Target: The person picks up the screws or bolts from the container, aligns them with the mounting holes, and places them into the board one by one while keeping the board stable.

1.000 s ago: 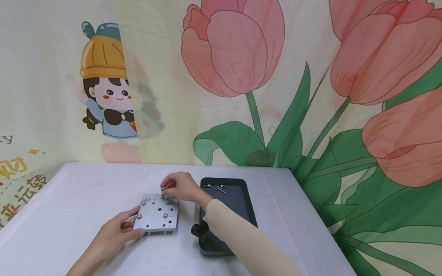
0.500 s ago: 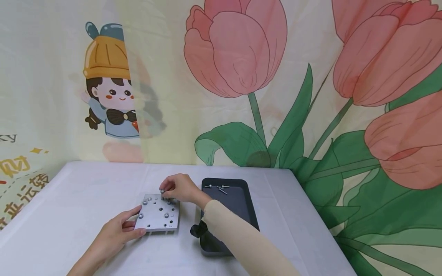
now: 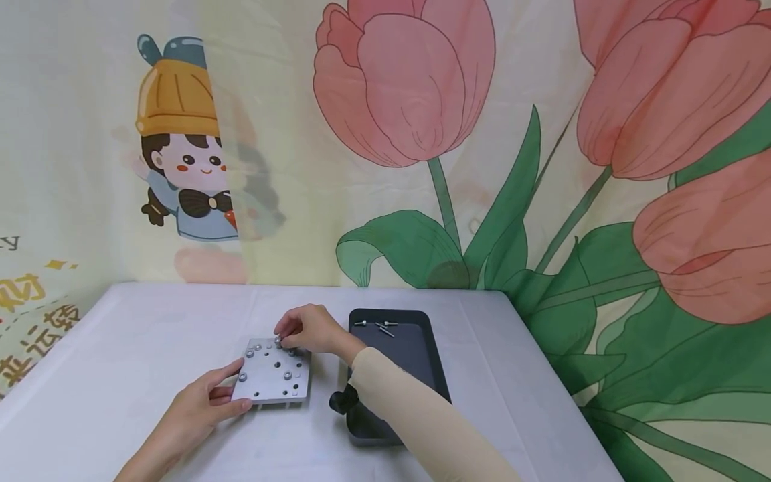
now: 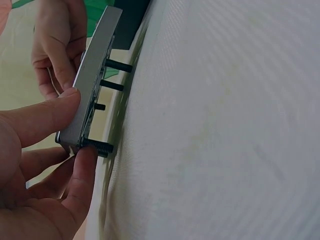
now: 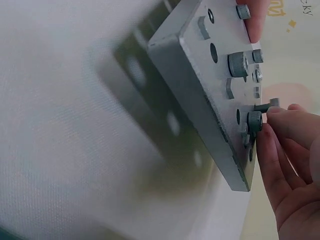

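Note:
A square grey metal plate (image 3: pixel 272 378) with several holes and screws in it lies on the white table (image 3: pixel 120 348). My left hand (image 3: pixel 237 387) grips its near-left corner, thumb (image 4: pixel 47 116) on top and fingers below. In the left wrist view the plate (image 4: pixel 94 80) is seen edge-on, lifted a little off the cloth, with black screw ends (image 4: pixel 112 86) sticking out underneath. My right hand (image 3: pixel 283 335) pinches a small screw (image 5: pixel 265 106) at the plate's far edge (image 5: pixel 200 95), next to a seated screw head (image 5: pixel 254 121).
A black tray (image 3: pixel 415 365) stands right of the plate with a few loose screws (image 3: pixel 376 326) at its far end. A black knob (image 3: pixel 338 400) sits by the tray's near-left corner. A flower-printed curtain hangs behind the table.
My right hand has sunk toward the plate, and the screw it pinches stands lower than a second ago. The left hand keeps its hold.

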The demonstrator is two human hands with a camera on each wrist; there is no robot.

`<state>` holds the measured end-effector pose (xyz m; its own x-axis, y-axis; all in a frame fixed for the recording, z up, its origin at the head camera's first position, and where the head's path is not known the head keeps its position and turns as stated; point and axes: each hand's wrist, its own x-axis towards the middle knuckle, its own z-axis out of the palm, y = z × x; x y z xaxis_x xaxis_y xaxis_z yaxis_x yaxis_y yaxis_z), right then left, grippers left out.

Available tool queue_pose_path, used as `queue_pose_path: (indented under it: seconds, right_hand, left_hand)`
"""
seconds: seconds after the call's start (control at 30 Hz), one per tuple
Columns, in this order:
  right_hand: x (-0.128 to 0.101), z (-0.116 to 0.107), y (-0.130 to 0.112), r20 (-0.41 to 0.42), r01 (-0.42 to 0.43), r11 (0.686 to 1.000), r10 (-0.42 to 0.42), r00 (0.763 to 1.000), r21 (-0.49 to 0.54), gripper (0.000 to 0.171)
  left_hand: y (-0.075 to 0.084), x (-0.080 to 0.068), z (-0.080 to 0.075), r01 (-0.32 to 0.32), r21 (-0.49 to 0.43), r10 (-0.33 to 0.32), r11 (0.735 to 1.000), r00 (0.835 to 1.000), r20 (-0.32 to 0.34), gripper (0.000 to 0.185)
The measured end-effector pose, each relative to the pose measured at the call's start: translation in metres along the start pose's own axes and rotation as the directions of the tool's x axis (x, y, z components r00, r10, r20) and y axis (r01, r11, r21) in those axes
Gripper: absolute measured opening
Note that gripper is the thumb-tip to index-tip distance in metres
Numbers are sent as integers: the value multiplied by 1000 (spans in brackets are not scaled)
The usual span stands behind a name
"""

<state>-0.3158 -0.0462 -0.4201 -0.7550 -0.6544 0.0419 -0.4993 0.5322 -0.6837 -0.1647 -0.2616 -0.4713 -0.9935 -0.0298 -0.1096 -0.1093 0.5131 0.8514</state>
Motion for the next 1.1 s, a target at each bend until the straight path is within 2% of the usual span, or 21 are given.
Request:
queue_pose_path:
  seconds: [0.17,0.3,0.53,0.7,0.83,1.1]
  right_hand:
    - [-7,-12,1,30,35,999,-35,999,3,22]
    - [-20,-38,3,30,56,998,-57,998,18,25]
    - [-47,-96,20,-49,37,999,-37,998,-7,27]
    - [-63,-124,39,-113,4,999,-8,994,-41,28]
    - [-71,-129,58,-137,-33,998,26,990,-50,27]
    - [-80,-120,98,-179,-118,989,101,979,-86,27]
  left_hand:
    - [-1,1,0,7,12,-7,1000,1000,-1,98]
    - [-1,3,1,14,15,-14,1000,1000,0,98]
    - [0,3,1,9,32,-9,999,1000,-3,98]
    - [0,3,1,10,45,-9,999,1000,-5,98]
    - [0,2,0,20,36,-20,999,1000,0,98]
    - [-3,3,-1,5,41,-6,999,1000,14,97]
